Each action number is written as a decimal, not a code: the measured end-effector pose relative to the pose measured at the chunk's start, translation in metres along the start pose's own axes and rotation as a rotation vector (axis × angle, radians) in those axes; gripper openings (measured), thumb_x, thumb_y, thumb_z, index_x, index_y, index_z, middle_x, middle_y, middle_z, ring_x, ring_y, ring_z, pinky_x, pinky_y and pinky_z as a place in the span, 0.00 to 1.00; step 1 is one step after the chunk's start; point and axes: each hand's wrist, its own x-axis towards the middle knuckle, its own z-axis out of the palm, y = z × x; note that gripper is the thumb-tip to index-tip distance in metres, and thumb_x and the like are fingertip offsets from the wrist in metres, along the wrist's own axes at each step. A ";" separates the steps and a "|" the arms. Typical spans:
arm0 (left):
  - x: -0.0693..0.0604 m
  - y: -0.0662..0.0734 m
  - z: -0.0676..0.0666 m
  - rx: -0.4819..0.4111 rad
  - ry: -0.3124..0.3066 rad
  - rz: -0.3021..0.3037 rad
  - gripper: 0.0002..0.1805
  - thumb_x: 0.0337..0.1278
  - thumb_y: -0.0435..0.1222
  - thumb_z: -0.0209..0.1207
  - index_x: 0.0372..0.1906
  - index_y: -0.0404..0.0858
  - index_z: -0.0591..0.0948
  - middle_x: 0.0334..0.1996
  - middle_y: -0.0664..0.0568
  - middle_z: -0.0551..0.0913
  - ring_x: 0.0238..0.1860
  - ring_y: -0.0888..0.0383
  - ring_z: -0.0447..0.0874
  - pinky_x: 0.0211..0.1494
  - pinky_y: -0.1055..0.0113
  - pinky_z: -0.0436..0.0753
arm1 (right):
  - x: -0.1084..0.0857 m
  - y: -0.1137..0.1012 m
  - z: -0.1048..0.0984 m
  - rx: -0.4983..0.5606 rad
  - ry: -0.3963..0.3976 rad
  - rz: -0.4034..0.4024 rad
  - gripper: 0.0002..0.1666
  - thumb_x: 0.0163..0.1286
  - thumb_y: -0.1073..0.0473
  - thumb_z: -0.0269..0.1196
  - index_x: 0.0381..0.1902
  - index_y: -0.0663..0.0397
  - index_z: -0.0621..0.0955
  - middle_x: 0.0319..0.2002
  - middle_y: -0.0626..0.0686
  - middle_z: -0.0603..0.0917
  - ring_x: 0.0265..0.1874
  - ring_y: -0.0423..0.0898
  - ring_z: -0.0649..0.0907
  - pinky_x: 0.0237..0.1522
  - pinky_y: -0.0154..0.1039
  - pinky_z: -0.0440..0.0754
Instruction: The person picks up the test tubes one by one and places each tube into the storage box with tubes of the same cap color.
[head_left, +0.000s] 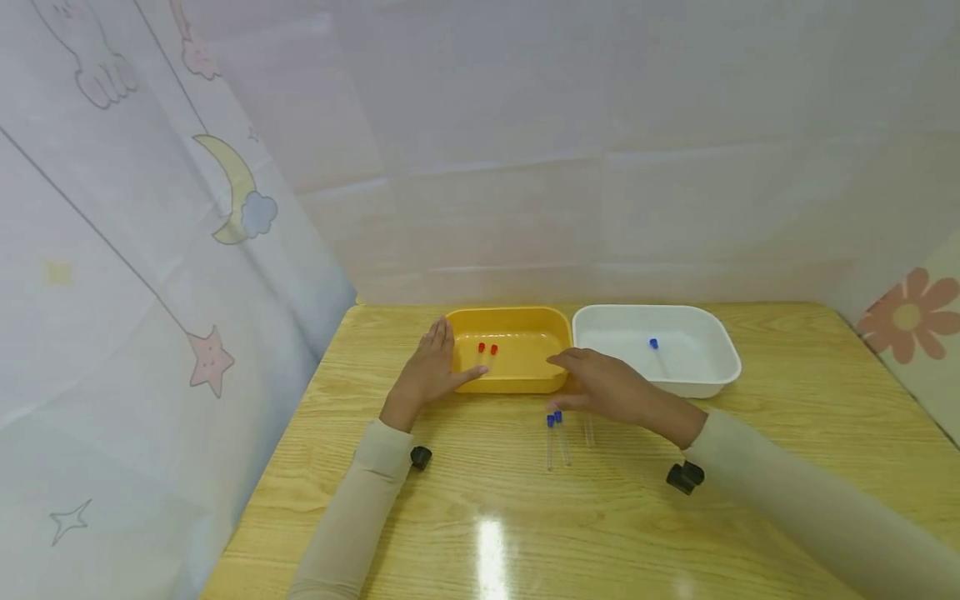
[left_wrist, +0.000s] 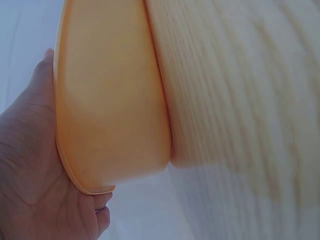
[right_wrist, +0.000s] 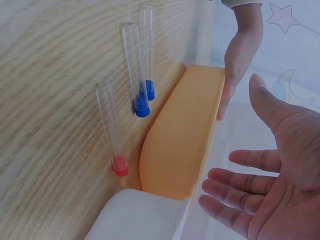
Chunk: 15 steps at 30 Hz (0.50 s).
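My left hand [head_left: 429,371] rests against the left end of the yellow basin [head_left: 517,385], fingers straight along its rim and thumb over the near edge. Two red-capped test tubes [head_left: 492,352] lie inside. Hovering over the near right corner of that basin is my right hand [head_left: 603,385], fingers apart and holding nothing. Below it on the table are two blue-capped test tubes [head_left: 561,437] and a red-capped test tube [right_wrist: 112,135], whose cap the hand hides in the head view. The white basin [head_left: 697,388] holds one blue-capped test tube [head_left: 656,350].
The two basins stand side by side at the back of the wooden table [head_left: 450,500]. A pale curtain [head_left: 600,208] hangs behind it, and a printed one [head_left: 150,333] hangs at the left. Dark devices [head_left: 685,477] sit at both wrists.
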 end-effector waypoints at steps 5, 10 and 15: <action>-0.001 0.000 0.002 0.000 -0.011 -0.008 0.65 0.60 0.77 0.40 0.80 0.30 0.39 0.81 0.40 0.32 0.82 0.49 0.29 0.81 0.54 0.38 | -0.006 -0.002 0.000 -0.010 0.001 0.003 0.51 0.62 0.27 0.65 0.67 0.63 0.76 0.60 0.59 0.81 0.55 0.54 0.82 0.54 0.51 0.83; -0.002 0.001 0.000 -0.001 0.004 -0.001 0.65 0.61 0.76 0.41 0.80 0.29 0.40 0.81 0.39 0.34 0.82 0.48 0.31 0.81 0.54 0.39 | -0.011 -0.004 -0.001 -0.041 0.018 -0.010 0.48 0.63 0.32 0.68 0.67 0.63 0.76 0.59 0.60 0.81 0.53 0.54 0.82 0.53 0.51 0.83; -0.003 0.002 -0.001 -0.006 0.020 0.007 0.64 0.62 0.75 0.44 0.80 0.28 0.41 0.81 0.37 0.37 0.82 0.47 0.32 0.81 0.53 0.40 | -0.015 -0.004 -0.001 -0.038 -0.001 0.011 0.53 0.61 0.27 0.65 0.68 0.62 0.75 0.62 0.61 0.80 0.58 0.57 0.81 0.56 0.53 0.82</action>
